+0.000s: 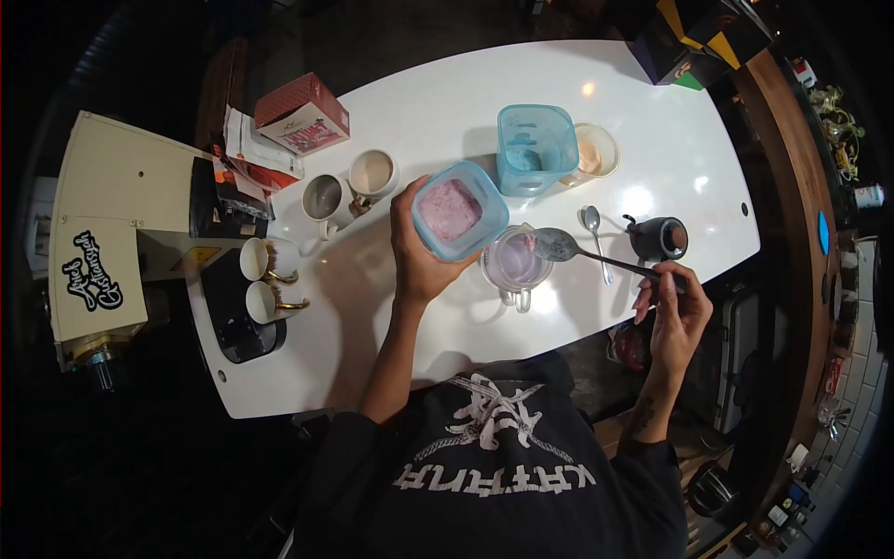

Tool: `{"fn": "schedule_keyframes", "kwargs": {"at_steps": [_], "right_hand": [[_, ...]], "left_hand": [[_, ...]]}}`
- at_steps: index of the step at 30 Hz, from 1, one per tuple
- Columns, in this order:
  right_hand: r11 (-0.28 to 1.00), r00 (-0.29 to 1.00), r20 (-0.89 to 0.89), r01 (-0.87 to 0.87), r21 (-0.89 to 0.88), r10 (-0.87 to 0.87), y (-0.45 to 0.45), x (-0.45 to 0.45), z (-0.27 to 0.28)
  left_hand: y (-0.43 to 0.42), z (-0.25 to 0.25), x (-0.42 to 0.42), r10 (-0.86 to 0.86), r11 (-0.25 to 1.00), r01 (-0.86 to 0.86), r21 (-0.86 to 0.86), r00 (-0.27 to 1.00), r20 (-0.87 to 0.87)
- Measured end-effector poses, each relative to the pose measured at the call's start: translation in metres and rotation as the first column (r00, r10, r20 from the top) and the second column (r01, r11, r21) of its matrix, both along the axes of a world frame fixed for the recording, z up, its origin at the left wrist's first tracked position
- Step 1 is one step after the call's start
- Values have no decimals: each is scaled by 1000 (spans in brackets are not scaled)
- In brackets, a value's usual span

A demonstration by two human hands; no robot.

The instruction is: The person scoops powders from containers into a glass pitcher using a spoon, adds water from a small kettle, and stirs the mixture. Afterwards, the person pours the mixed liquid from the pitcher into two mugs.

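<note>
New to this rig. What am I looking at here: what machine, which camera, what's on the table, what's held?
No robot arms here: these are a person's bare hands, seen from one camera worn on the head, looking forward and down. The left hand holds a light-blue tub with pink powder inside. The right hand holds a dark-handled spoon, its bowl appearing over the edge of a glass mug. Also on the white table are a second blue tub, a smaller spoon, a dark pot, several cups and a red box.
</note>
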State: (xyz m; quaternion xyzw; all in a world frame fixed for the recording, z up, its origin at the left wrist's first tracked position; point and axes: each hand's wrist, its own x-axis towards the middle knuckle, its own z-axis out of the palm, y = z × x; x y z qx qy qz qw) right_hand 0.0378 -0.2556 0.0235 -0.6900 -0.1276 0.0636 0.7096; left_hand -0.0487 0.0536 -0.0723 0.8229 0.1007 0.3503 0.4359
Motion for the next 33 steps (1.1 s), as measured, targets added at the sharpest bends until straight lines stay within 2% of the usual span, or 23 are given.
{"fn": "schedule_keyframes", "kwargs": {"at_steps": [5, 15, 18, 19, 21, 23, 27, 29, 31, 33], "right_hand": [[997, 997, 23, -66, -36, 67, -1, -2, -4], [990, 984, 147, -89, -106, 105, 1, -3, 8], [999, 981, 189, 41, -11, -39, 1, -1, 14], [999, 981, 191, 39, -10, -37, 2, 1, 16], [992, 976, 207, 39, 124, -65, 6, 4, 21], [988, 972, 230, 16, 152, -51, 13, 7, 25], [986, 966, 258, -63, 157, 20, 42, 4, 34], [992, 955, 280, -114, 50, 96, 56, 3, 36], [981, 951, 246, -193, 7, 185, 69, 2, 39], [969, 924, 292, -244, -50, 247, 82, 2, 38]], "left_hand": [[-1, 1, 0, -1, 1000, 1, -19, 1000, 0], [-2, 0, -1, 8, 1000, -8, -14, 1000, -4], [-4, 0, -2, 11, 1000, -11, -27, 1000, -3], [-4, 0, -2, 8, 999, -8, -36, 1000, -4], [-4, -1, -1, 8, 999, -8, -42, 1000, -2], [-4, -5, -1, 17, 998, -15, -65, 1000, 23], [-7, -5, -2, 30, 995, -28, -91, 999, 16], [-8, -1, -4, 47, 997, -48, -62, 999, -15], [-8, 5, -5, 51, 998, -51, -22, 999, -3], [-9, 6, -6, 53, 998, -54, 13, 999, 11]]}}
